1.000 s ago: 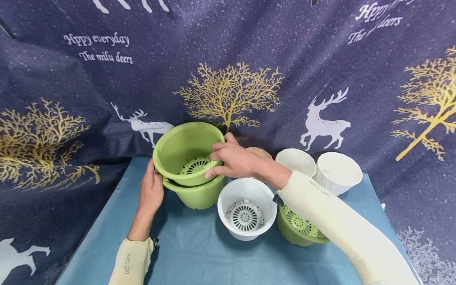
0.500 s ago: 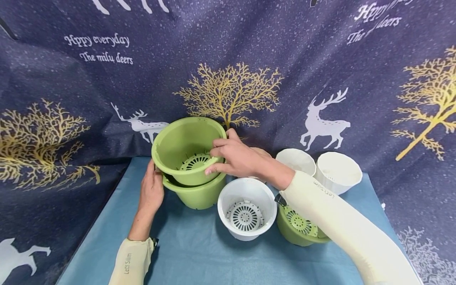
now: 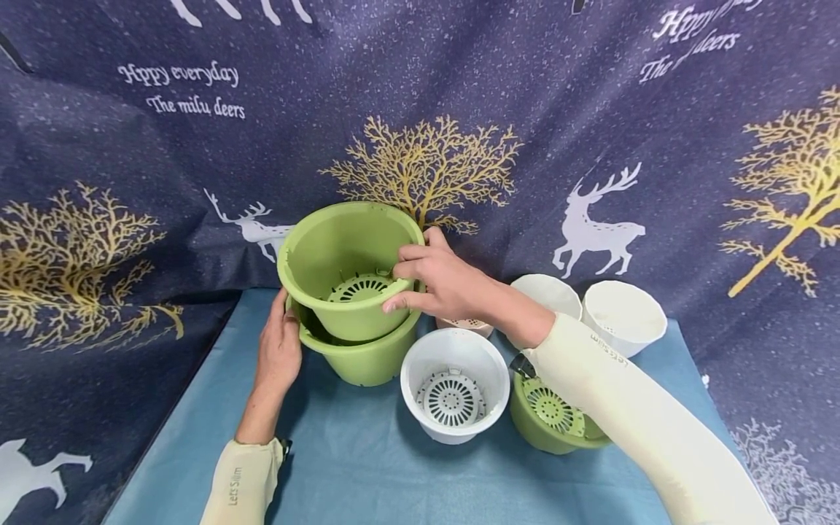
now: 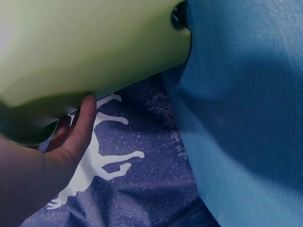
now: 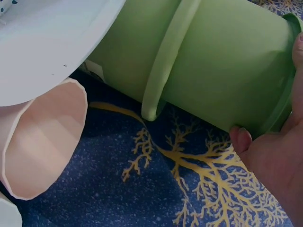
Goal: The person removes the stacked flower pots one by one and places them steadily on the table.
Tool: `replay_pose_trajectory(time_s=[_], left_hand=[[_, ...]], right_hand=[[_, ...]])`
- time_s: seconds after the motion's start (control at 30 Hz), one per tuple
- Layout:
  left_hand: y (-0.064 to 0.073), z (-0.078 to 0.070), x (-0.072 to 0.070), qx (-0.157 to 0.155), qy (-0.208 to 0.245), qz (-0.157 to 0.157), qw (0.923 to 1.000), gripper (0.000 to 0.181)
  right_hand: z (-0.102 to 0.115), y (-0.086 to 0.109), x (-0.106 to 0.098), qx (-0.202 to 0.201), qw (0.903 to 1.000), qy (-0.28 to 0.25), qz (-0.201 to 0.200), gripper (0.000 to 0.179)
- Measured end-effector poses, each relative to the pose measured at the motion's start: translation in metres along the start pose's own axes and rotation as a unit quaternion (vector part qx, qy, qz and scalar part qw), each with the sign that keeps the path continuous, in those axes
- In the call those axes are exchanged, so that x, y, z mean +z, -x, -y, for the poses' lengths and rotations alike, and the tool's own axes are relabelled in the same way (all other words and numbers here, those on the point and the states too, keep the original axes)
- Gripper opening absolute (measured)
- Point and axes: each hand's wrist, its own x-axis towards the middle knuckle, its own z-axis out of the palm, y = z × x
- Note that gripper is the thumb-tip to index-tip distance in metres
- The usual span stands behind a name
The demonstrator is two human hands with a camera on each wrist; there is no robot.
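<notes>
Two green flowerpots are stacked at the back left. The upper green flowerpot, with a slotted base inside, is partly raised out of the lower green flowerpot. My right hand grips the upper pot's right rim, thumb outside and fingers over the edge. At the lower pot's left side, my left hand holds it near the rim. The left wrist view shows its fingers against the pot's outer wall; its thumb is hidden. In the right wrist view the upper pot tilts out past the lower pot's rim.
Right of the stack stands a white flowerpot with a slotted base. Behind it a pinkish pot is mostly covered by my right arm. Two white pots stand at the back right, and a smaller green pot sits under my right forearm.
My right hand has lifted the upper green flowerpot up and slightly right, widening the gap above the lower pot. My left hand has stayed on the lower pot.
</notes>
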Motion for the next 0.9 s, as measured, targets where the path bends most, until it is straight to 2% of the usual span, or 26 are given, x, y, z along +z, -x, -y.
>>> replay_pose_trajectory(time_s=[0.37, 0.53, 0.9], left_hand=[[0.001, -0.004, -0.001, -0.010, 0.007, 0.005, 0.9999, 0.056], [0.000, -0.003, 0.000, -0.006, 0.009, 0.007, 0.9999, 0.055], [-0.001, -0.002, 0.001, 0.000, 0.009, -0.007, 0.9999, 0.054]], right_hand=[[0.001, -0.001, -0.006, -0.020, 0.9991, -0.004, -0.038, 0.068], [0.002, -0.002, -0.014, -0.017, 0.9988, -0.009, -0.046, 0.057], [0.006, -0.001, -0.028, -0.018, 0.9970, -0.019, -0.073, 0.057]])
